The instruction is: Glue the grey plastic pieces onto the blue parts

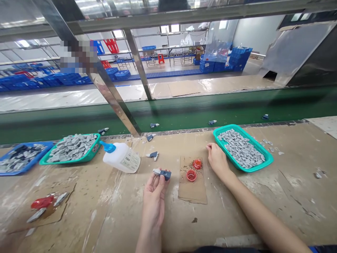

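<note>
My left hand (pixel 155 191) grips a dark blue-and-grey plastic part (pixel 165 174) between thumb and fingers, its light grey end pointing left. Beside the left rim of a green basket (pixel 269 162) is my right hand (pixel 216 159), fingers pinched together; whatever they may hold is hidden. Small grey plastic pieces (pixel 240 147) fill that basket. Between my hands, a cardboard piece (pixel 193 194) carries two small red cups, one nearer (pixel 191 175) and one farther (pixel 197 164), with wet brown specks around them. A similar dark-and-grey part (pixel 153 155) lies just beyond my left hand.
A white squeeze bottle (pixel 122 158) with a blue cap stands left. Farther left are another green basket (pixel 67 161) and a blue tray (pixel 15 173) of parts. Behind runs a green conveyor belt (pixel 179 114) carrying several parts. A metal post (pixel 116 102) rises at the table's back edge.
</note>
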A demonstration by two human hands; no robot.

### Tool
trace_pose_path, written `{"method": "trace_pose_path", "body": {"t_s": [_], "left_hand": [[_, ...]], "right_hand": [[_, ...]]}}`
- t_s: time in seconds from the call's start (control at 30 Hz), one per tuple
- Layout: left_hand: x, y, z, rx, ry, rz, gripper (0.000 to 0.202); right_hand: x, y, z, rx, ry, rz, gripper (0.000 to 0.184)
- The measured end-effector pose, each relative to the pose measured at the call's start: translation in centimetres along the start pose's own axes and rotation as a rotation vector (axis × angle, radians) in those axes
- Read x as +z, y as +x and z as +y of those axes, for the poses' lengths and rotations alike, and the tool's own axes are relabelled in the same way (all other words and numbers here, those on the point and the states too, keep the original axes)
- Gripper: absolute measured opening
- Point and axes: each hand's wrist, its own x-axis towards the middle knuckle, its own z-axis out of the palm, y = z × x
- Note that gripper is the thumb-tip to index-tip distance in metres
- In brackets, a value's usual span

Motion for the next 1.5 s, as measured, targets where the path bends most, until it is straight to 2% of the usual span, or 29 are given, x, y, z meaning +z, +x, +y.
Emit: {"method": "trace_pose_path", "body": {"t_s": [0.1, 0.2, 0.3, 0.4, 0.53, 0.7, 0.83, 1.0, 1.1, 1.5], "left_hand": [[0.2, 0.0, -0.4, -0.012, 0.026, -0.014, 0.044], [0.4, 0.1, -0.7, -0.016, 0.04, 0.001, 0.044], [0.6, 0.2, -0.8, -0.014, 0.053, 0.006, 0.045], [0.8, 0.3, -0.9, -0.012, 0.065, 0.016, 0.045], [1.0, 0.3, -1.0, -0.004, 0.077, 0.006, 0.043], [1.1, 0.3, -1.3, 0.006, 0.114, -0.033, 0.04], [1.8, 0.0, -1.8, 0.032, 0.152, -0.071, 0.039], [3.6, -0.5, -2.3, 0.041, 0.229, -0.132, 0.035], [4.5, -0.9, -2.4, 0.045, 0.246, -0.182, 0.031], [4.4, -1.0, -2.9, 0.041, 0.253, -0.23, 0.026]], "right_hand": [[-1.5, -1.6, -0.5, 0.045, 0.27, -0.092, 0.03], [-2.2, -3.1, -1.2, 0.213, 0.762, -0.239, 0.032], [-2.2, -3.8, -1.9, 0.362, 0.992, -0.262, 0.039], [-2.1, -3.9, -2.2, 0.407, 0.984, -0.286, 0.039], [-1.9, -3.9, -2.4, 0.378, 0.963, -0.328, 0.036], [-2.1, -3.9, -2.4, 0.375, 0.974, -0.317, 0.037], [-4.0, -3.9, -3.0, 0.398, 1.053, -0.352, 0.039], [-7.1, -4.5, -5.2, 0.363, 1.146, -0.441, 0.034], [-8.0, -5.0, -6.4, 0.344, 1.177, -0.488, 0.033], [-7.3, -5.3, -6.8, 0.312, 1.145, -0.609, 0.035]]}}
